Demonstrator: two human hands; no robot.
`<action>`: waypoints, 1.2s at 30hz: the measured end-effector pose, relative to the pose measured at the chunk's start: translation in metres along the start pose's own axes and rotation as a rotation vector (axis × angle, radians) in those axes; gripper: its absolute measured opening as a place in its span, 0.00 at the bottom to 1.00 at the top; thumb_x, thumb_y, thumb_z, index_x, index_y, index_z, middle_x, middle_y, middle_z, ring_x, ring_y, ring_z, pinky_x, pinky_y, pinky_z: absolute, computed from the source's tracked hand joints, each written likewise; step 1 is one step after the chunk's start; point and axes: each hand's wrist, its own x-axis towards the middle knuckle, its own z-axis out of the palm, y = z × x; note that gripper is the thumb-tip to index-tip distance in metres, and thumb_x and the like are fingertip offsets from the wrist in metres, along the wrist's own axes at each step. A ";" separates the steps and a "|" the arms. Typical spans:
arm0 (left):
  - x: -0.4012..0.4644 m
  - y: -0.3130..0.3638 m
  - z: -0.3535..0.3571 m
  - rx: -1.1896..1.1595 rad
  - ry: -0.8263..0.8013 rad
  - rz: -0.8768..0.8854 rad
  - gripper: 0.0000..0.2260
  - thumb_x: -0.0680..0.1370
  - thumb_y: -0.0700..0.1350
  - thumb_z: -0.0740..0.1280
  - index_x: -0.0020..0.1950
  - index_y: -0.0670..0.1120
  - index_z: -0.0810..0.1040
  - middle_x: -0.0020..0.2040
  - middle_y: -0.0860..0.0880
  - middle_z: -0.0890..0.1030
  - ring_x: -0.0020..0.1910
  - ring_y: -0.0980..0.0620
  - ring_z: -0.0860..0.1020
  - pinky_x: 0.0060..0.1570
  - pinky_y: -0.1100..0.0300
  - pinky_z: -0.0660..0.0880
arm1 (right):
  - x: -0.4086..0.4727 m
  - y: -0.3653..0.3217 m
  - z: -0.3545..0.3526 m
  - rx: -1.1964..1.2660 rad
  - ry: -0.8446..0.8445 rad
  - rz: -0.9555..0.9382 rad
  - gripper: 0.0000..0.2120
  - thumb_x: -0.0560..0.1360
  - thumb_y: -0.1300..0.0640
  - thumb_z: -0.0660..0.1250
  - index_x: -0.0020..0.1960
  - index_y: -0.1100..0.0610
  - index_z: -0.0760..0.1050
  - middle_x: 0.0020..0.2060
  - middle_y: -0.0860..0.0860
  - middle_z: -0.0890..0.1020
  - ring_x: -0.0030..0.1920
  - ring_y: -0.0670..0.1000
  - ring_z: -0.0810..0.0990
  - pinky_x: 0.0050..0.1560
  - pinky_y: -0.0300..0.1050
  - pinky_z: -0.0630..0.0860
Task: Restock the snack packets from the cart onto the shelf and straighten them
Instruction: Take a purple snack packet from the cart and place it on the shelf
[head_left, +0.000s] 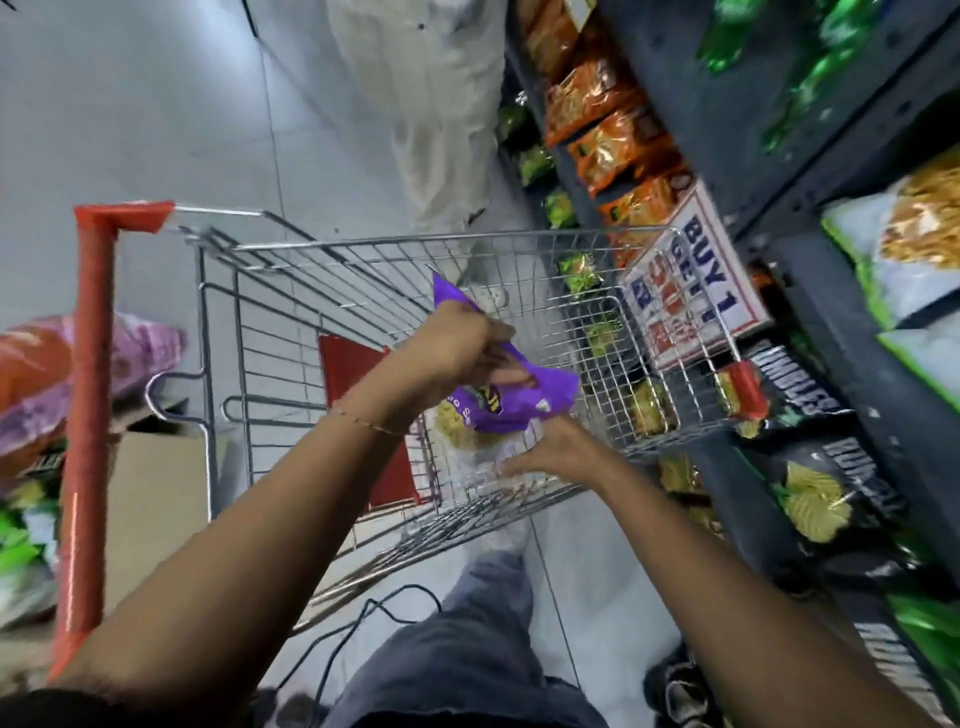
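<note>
A wire shopping cart (519, 249) with a red handle stands in front of me, tilted in the view. Over its basket my left hand (452, 353) grips the upper part of a purple snack packet (524, 400). My right hand (550, 452) touches the packet's pale lower end, where yellow snacks show through; whether it grips is unclear. The dark shelf (841, 332) rises on the right, stocked with orange packets (613, 140), black chip packets (826, 467) and white-and-green packets (914, 244).
A "BUY 1 GET 1" sign (696, 275) hangs off the shelf edge beside the cart. Another person in pale trousers (441, 119) stands beyond the cart. A cardboard box (156, 499) and more packets (36, 395) sit at the left. A black cable (358, 623) lies on the floor.
</note>
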 end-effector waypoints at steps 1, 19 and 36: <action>-0.010 0.013 0.002 -0.078 -0.050 0.005 0.02 0.77 0.34 0.62 0.46 0.35 0.73 0.35 0.39 0.80 0.26 0.50 0.83 0.31 0.60 0.82 | -0.003 -0.005 -0.002 0.099 0.062 -0.053 0.29 0.62 0.69 0.80 0.60 0.63 0.75 0.40 0.40 0.82 0.38 0.29 0.80 0.43 0.25 0.76; -0.162 0.178 0.123 -0.200 -0.142 1.296 0.17 0.73 0.50 0.71 0.59 0.47 0.76 0.55 0.49 0.82 0.52 0.55 0.80 0.54 0.60 0.75 | -0.283 -0.152 -0.162 0.284 1.172 -0.799 0.38 0.57 0.66 0.83 0.63 0.53 0.71 0.54 0.47 0.86 0.55 0.47 0.85 0.52 0.41 0.80; -0.172 0.255 0.388 0.036 -0.735 1.243 0.30 0.62 0.65 0.74 0.56 0.48 0.77 0.55 0.48 0.84 0.57 0.50 0.82 0.63 0.43 0.74 | -0.463 -0.099 -0.291 0.238 1.647 -0.590 0.32 0.57 0.71 0.82 0.57 0.59 0.76 0.45 0.48 0.88 0.44 0.44 0.86 0.42 0.37 0.82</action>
